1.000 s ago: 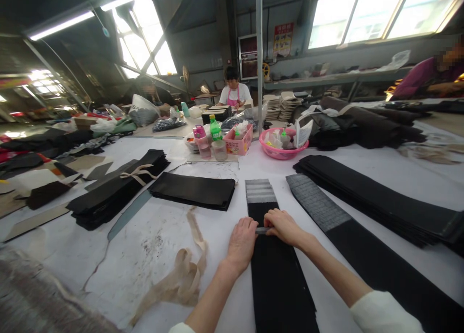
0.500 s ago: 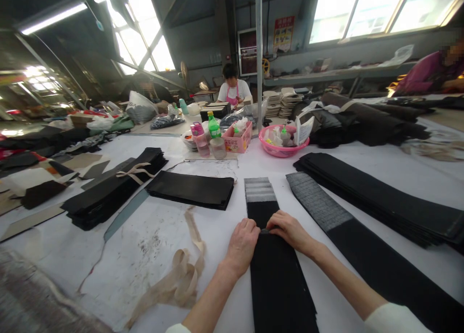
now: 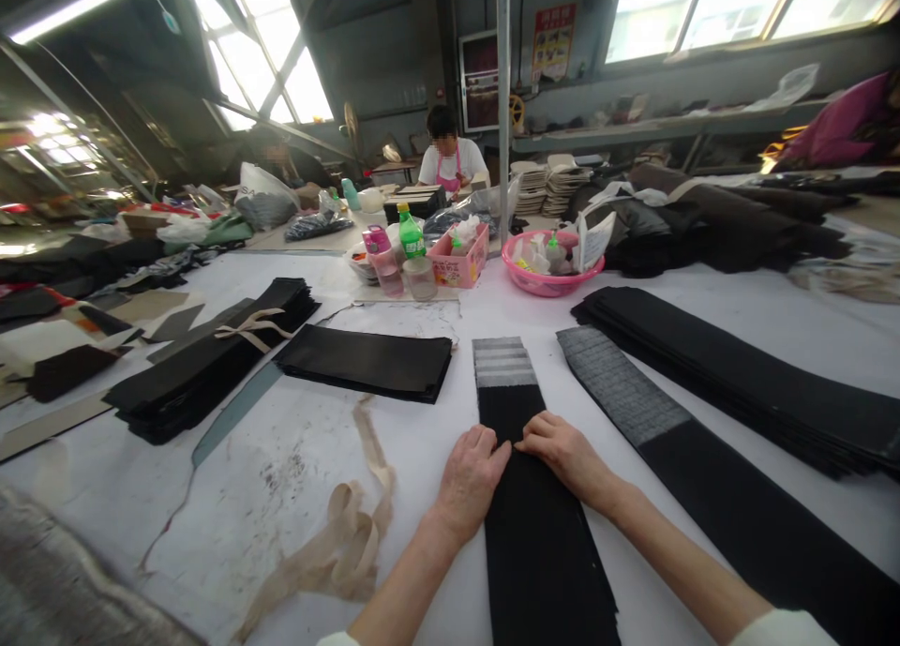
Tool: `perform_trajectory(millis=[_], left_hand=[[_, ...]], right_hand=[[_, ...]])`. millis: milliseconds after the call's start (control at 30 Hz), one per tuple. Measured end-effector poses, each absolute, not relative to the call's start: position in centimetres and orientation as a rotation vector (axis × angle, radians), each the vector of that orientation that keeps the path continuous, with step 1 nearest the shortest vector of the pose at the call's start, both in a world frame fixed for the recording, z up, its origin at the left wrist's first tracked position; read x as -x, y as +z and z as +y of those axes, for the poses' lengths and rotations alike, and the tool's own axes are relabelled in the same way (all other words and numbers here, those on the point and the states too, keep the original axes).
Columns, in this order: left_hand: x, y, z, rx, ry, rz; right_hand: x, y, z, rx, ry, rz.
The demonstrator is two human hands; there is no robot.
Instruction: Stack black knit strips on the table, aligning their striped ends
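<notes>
A long stack of black fabric strips (image 3: 541, 543) lies in front of me, running away from my body. At its far end, the pieces show a grey, striped, stepped edge (image 3: 504, 360). My left hand (image 3: 470, 482) is on the stack's left edge, fingers curled and closed on the top strip. From the right, my right hand (image 3: 562, 454) pinches the same strip with its fingertips. The two sets of fingertips almost meet over the middle of the strip; what lies beneath them is hidden. To the right rests another stack of black strips (image 3: 745, 496) with a fanned grey end.
Further right is a thick black stack (image 3: 738, 365). On the left lie a short black stack (image 3: 366, 360), a tied bundle (image 3: 211, 365) and a loose beige cloth ribbon (image 3: 352, 543). A pink basin (image 3: 552, 276) and a green bottle (image 3: 411, 233) stand beyond. A co-worker (image 3: 450, 158) sits opposite.
A small grey edge that showed between my fingertips is no longer visible. My fingers have shifted slightly on the strip, and the left thumb reaches further in. The camera view has moved a little.
</notes>
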State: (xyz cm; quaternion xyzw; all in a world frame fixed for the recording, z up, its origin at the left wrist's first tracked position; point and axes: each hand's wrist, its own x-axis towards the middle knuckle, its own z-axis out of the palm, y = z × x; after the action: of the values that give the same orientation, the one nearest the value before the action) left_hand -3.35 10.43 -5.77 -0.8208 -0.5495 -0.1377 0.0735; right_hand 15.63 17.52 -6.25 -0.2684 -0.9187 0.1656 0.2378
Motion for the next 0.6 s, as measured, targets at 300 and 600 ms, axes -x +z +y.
perform_trajectory(millis=[300,600], left_hand=[[3.32,-5.12,10.6,2.555,-0.376,-1.593],[3.17,-4.88,10.62,2.565,-0.256,-1.586]], right_hand=[[-15.69,-6.22,17.27,0.788,0.38,-2.555],[-15.76,-6.04,16.83,0.749,0.29,-2.619]])
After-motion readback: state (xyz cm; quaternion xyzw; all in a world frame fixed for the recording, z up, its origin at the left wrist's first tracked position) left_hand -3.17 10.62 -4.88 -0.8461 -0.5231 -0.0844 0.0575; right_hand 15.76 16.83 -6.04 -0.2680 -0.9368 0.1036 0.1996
